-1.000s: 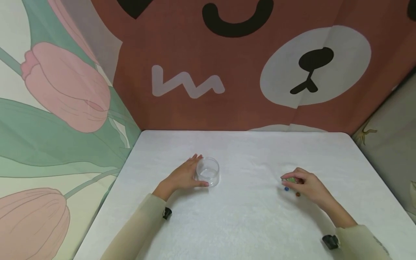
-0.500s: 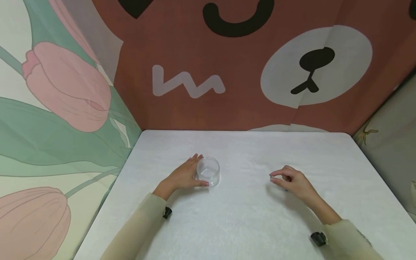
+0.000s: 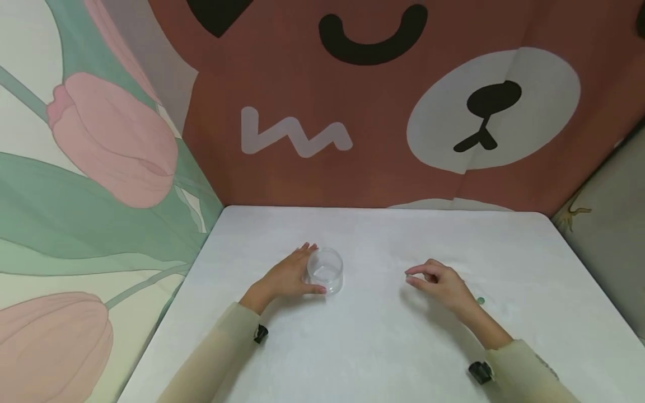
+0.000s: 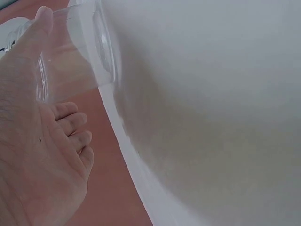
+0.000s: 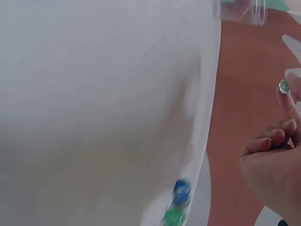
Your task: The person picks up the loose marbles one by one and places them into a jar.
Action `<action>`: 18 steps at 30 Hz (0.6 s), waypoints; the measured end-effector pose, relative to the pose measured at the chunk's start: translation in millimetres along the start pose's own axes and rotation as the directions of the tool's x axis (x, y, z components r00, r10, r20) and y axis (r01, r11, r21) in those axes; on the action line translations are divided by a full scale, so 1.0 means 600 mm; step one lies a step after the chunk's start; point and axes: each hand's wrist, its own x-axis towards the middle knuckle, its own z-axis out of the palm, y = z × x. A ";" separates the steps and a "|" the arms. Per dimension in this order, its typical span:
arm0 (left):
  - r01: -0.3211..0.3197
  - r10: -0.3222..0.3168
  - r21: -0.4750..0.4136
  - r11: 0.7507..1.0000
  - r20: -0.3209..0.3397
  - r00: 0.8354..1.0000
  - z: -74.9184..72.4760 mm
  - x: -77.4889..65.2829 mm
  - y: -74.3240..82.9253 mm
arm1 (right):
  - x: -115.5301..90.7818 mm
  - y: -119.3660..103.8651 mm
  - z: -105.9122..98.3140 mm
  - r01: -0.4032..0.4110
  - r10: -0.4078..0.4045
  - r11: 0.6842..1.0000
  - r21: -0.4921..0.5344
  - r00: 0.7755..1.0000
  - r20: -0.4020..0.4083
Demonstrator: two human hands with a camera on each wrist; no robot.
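Left hand (image 3: 286, 276) grips a clear jar (image 3: 325, 272), upright on a white table (image 3: 373, 347); right hand (image 3: 445, 286) pinches a green-white bead (image 5: 284, 87); a blue bead (image 5: 181, 191) and a green bead (image 5: 174, 216) lie nearby.

clear jar (image 3: 325, 274), white counter (image 3: 373, 341), green-and-white bead (image 5: 284, 86), blue bead (image 5: 181, 192) streaked pale, green bead (image 5: 174, 217), pale olive sleeves (image 3: 214, 350), brown wall (image 3: 297, 182) with black-and-white muzzle (image 3: 438, 123), pink tulips (image 3: 118, 140), green leaves (image 3: 101, 207)
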 end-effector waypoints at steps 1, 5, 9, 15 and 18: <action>-0.007 0.007 -0.001 1.000 0.001 1.000 0.000 0.000 0.000 | 0.003 -0.002 0.005 -0.006 0.006 1.000 0.003 1.000 -0.003; -0.012 0.012 0.003 1.000 -0.004 1.000 0.000 0.002 0.001 | 0.016 -0.019 0.027 -0.014 0.014 1.000 0.024 1.000 0.009; -0.020 0.020 0.010 1.000 -0.007 1.000 -0.001 0.004 0.002 | 0.030 -0.036 0.045 -0.048 0.047 0.997 0.056 0.999 0.015; -0.026 0.026 0.019 0.999 -0.013 1.000 0.000 0.000 0.007 | 0.046 -0.048 0.067 -0.055 0.055 0.994 0.090 0.998 0.001; -0.026 0.026 0.014 1.000 -0.019 0.999 -0.001 -0.001 0.009 | 0.052 -0.053 0.076 -0.053 0.054 0.994 0.098 0.999 -0.001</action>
